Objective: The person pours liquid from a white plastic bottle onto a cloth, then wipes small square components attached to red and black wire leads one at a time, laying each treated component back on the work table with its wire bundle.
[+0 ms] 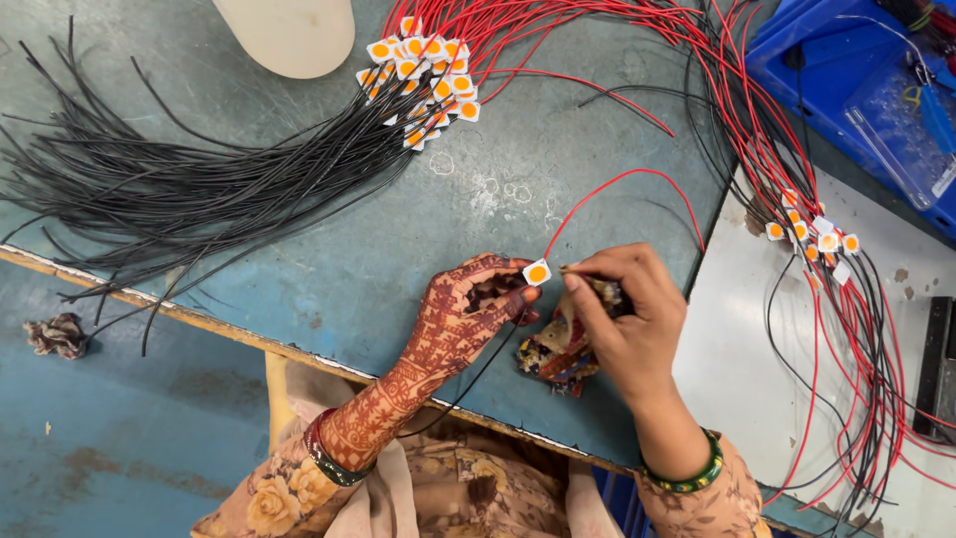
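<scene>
Left hand (463, 309) is pinching a small white square chip with an orange dot (537, 272) in a narrow fingertip grip. Right hand (622, 314) is closing its grip on a thin tool (588, 281), tip just beside the chip. A red wire (637, 177) is arching up from the chip; a black wire (478, 374) is trailing below it. A patterned cloth scrap (553, 357) is lying under the chip on the teal surface (329, 249). Above the chip, a cluster of finished chips (423, 75); right of it, another cluster (812, 231).
</scene>
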Action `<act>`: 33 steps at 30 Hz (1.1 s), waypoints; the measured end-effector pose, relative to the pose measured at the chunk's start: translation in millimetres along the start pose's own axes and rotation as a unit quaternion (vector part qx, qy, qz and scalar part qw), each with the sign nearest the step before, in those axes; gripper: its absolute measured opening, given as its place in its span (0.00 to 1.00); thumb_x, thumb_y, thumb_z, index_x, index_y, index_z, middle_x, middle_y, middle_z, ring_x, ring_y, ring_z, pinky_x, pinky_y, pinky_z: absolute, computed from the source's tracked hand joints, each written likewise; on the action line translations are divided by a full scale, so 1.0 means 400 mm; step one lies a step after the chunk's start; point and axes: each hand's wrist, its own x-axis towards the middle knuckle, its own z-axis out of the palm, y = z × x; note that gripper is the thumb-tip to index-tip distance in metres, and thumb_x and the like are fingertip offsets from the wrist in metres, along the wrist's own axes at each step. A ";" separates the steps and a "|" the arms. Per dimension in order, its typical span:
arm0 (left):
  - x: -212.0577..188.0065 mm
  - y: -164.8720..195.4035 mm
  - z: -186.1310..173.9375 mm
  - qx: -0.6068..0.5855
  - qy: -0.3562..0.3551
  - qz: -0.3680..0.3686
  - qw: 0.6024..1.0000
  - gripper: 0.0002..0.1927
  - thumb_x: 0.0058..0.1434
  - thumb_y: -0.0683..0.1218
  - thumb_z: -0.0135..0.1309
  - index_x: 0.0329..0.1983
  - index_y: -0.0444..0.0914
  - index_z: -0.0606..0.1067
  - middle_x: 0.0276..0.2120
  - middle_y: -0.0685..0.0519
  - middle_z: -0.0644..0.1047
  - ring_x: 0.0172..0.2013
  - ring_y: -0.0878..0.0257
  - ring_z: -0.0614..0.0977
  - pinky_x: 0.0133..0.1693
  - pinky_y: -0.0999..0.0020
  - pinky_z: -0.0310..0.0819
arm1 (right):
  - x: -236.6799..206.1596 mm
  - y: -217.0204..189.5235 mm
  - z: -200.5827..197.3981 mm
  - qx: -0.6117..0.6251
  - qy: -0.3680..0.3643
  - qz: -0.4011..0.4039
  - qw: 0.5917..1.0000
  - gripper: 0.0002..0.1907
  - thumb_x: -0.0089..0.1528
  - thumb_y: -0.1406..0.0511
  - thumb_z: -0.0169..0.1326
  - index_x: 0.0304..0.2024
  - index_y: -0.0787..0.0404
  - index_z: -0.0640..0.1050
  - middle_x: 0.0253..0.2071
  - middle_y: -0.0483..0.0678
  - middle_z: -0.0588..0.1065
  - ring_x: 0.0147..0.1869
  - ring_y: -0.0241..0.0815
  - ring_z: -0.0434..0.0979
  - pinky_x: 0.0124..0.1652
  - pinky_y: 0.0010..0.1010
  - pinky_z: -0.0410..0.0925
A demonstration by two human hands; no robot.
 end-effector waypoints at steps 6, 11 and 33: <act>0.002 -0.009 -0.007 0.005 -0.004 0.030 1.000 0.13 0.66 0.36 0.55 0.54 0.30 0.75 0.41 0.49 0.82 0.38 0.66 0.85 0.42 0.72 0.82 | -0.011 0.009 0.006 0.143 -0.040 0.131 0.980 0.06 0.63 0.70 0.61 0.41 0.64 0.76 0.44 0.47 0.82 0.42 0.34 0.81 0.43 0.23 0.72; -0.001 0.002 0.002 0.033 0.010 0.029 0.999 0.12 0.67 0.37 0.55 0.52 0.30 0.76 0.39 0.50 0.82 0.36 0.67 0.85 0.39 0.72 0.82 | -0.012 0.010 -0.002 0.044 -0.032 0.034 0.998 0.08 0.61 0.73 0.64 0.42 0.66 0.80 0.42 0.50 0.79 0.44 0.38 0.80 0.46 0.26 0.71; -0.025 0.046 0.047 0.363 0.093 0.300 0.877 0.11 0.61 0.40 0.62 0.47 0.38 0.79 0.38 0.50 0.76 0.38 0.54 0.83 0.41 0.63 0.79 | -0.016 -0.001 0.005 -0.002 -0.020 -0.036 0.999 0.11 0.59 0.75 0.66 0.43 0.63 0.82 0.44 0.49 0.74 0.46 0.40 0.77 0.46 0.28 0.70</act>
